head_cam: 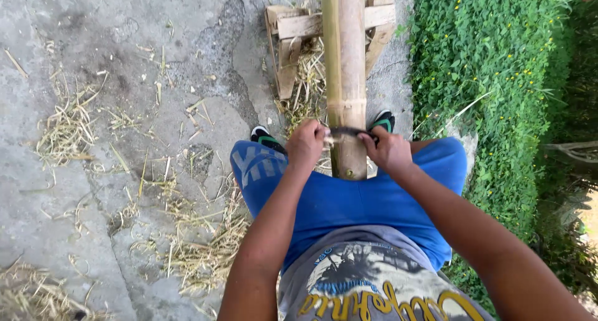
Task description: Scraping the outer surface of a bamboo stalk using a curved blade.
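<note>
Left hand (pixel 305 145) and right hand (pixel 387 150) grip blade (pixel 346 132) across bamboo pole (pixel 346 66).

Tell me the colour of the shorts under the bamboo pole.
Bright blue shorts, with a pale printed patch on the left leg; head view.

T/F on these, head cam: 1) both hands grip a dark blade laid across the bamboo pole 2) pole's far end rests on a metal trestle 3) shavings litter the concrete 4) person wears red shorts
1) True: the left hand and right hand each hold an end of the dark blade across the bamboo pole.
2) False: it rests on a wooden stand.
3) True: shavings lie scattered on the concrete.
4) False: the shorts are blue.
</note>
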